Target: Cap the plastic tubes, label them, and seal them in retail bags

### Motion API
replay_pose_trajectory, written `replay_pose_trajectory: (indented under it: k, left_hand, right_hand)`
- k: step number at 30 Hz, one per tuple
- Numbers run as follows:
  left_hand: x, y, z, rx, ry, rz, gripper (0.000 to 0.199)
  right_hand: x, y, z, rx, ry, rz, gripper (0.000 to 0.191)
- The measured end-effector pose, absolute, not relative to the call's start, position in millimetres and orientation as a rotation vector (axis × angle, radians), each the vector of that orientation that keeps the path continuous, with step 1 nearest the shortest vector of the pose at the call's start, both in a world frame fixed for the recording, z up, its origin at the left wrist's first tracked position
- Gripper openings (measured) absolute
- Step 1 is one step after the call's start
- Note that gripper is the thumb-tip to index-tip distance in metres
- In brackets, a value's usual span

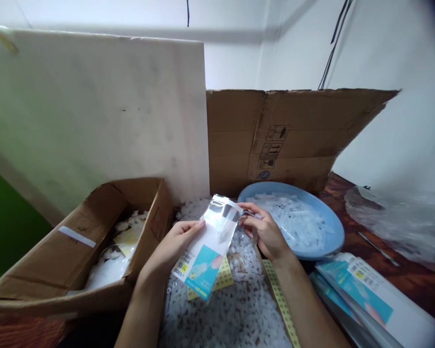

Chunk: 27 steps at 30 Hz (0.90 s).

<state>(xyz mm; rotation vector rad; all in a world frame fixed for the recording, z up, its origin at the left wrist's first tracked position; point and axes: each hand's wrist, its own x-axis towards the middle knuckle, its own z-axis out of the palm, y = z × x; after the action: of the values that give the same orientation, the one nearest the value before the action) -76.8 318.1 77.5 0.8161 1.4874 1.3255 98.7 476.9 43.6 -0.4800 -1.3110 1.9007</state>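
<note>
A clear plastic packet with a white and teal printed card (205,263) is tilted above a box full of small whitish pieces (235,309). My left hand (181,239) grips the packet's left edge, thumb on its front. At the packet's upper right corner, beside its clear top flap, my right hand (263,229) has its fingers closed on something small and clear that I cannot make out. Under the packet lies a yellow dotted sticker sheet (224,278). Another dotted strip (281,302) runs along the box's right side, beneath my right forearm.
An open cardboard box (105,212) with scraps stands left. Behind on the right, a blue basin (331,222) holds clear plastic pieces. More printed packets (387,295) are stacked at the lower right, near a thin metal rod (379,249) and crumpled plastic (402,227). Cardboard (297,130) stands behind.
</note>
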Motion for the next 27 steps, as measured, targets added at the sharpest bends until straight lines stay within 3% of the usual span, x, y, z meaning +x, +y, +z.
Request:
replay_pose_trajectory:
  k: [9, 19, 27]
  left_hand:
    - [-80, 316, 74, 0.84, 1.561, 1.315, 0.05]
    - [-80, 310, 84, 0.909, 1.538, 1.275, 0.051]
    - [-78, 309, 85, 1.186, 1.514, 1.141, 0.046]
  right_hand:
    - [103, 467, 45, -0.314, -1.672, 2.037, 0.05]
    - [113, 469, 51, -0.242, -1.835, 2.055, 0.052]
    - [123, 469, 63, -0.27, -1.974, 2.0, 0.038]
